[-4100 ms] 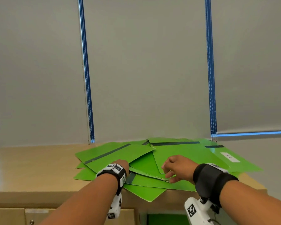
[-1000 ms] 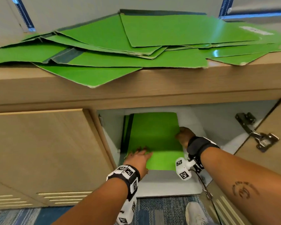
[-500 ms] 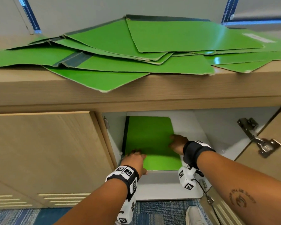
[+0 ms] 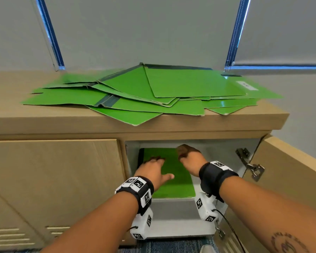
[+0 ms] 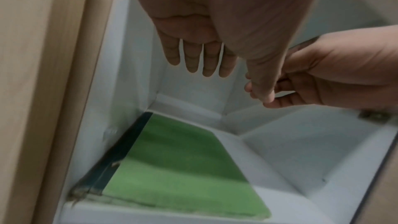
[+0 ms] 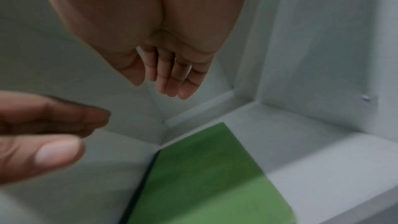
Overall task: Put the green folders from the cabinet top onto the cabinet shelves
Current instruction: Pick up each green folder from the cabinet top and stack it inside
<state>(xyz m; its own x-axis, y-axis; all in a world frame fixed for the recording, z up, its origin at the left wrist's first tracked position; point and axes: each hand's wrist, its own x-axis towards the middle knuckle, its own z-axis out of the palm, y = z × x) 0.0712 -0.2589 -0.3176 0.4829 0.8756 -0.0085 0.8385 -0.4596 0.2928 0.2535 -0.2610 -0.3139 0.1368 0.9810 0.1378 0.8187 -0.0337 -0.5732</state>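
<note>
A green folder (image 4: pixel 173 181) with a dark spine lies flat on the white cabinet shelf (image 4: pixel 173 209), against its left wall; it also shows as the green folder (image 5: pixel 183 176) and the green folder (image 6: pixel 206 185) in the wrist views. My left hand (image 4: pixel 153 170) hovers above it with straight, spread fingers (image 5: pixel 206 60) and holds nothing. My right hand (image 4: pixel 187 157) hangs above the folder's right edge, its fingers (image 6: pixel 170 81) loosely bent and empty. A loose pile of several green folders (image 4: pixel 153 95) lies on the wooden cabinet top (image 4: pixel 11 115).
The right cabinet door (image 4: pixel 290 176) stands open, with a metal hinge (image 4: pixel 250 165) showing. The left door (image 4: pixel 53 179) is closed. Some pile corners overhang the top's front edge. Grey blinds (image 4: pixel 144 30) hang behind. Blue carpet (image 4: pixel 164 246) lies below.
Both hands have lifted off the folder, which stays flat on the shelf. The head view has tilted up, showing more of the cabinet top and the blinds.
</note>
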